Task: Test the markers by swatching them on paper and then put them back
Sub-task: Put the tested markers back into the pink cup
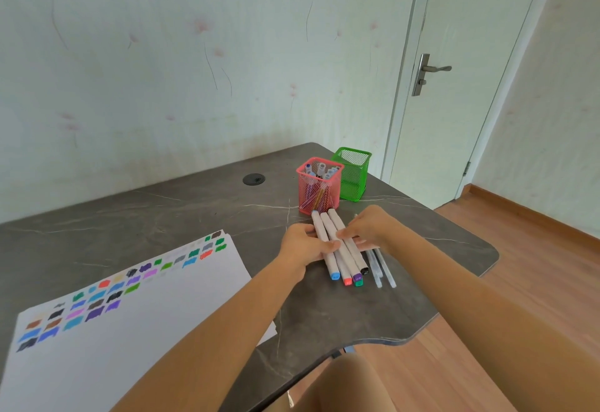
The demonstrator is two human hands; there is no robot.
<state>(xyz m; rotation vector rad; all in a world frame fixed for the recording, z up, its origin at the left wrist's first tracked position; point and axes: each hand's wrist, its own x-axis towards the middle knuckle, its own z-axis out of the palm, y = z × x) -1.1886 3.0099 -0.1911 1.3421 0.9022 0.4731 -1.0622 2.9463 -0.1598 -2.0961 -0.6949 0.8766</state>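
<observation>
We are gathering a bundle of white markers (337,246) lying on the table (181,213) just before the pink mesh holder (318,186). Our left hand (305,244) is curling around them from the left, our right hand (367,228) pressing fingertips on top, both forearms reaching forward past the swatched paper (136,307).
</observation>
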